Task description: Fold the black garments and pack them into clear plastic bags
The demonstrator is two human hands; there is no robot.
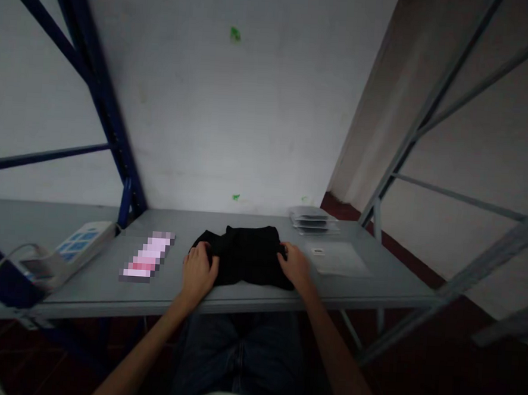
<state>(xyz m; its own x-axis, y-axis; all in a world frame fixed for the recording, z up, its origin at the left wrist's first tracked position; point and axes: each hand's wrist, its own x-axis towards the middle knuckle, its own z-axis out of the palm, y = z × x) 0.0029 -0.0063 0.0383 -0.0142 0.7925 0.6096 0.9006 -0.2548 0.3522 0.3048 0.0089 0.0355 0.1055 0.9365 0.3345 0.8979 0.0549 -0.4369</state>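
Both hands (246, 271) on unlabelled black cloth (246, 255)

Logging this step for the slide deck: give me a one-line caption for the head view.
Both hands, left hand and right hand, rest on a folded black garment on the grey shelf.

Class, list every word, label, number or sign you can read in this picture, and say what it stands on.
None can be read.
Small label on the flat clear bag: too small and blurred.
Blue patches on the power strip: no legible text.
Pink item: pixelated, unreadable.
Black cloth and stacked packets: no visible text.
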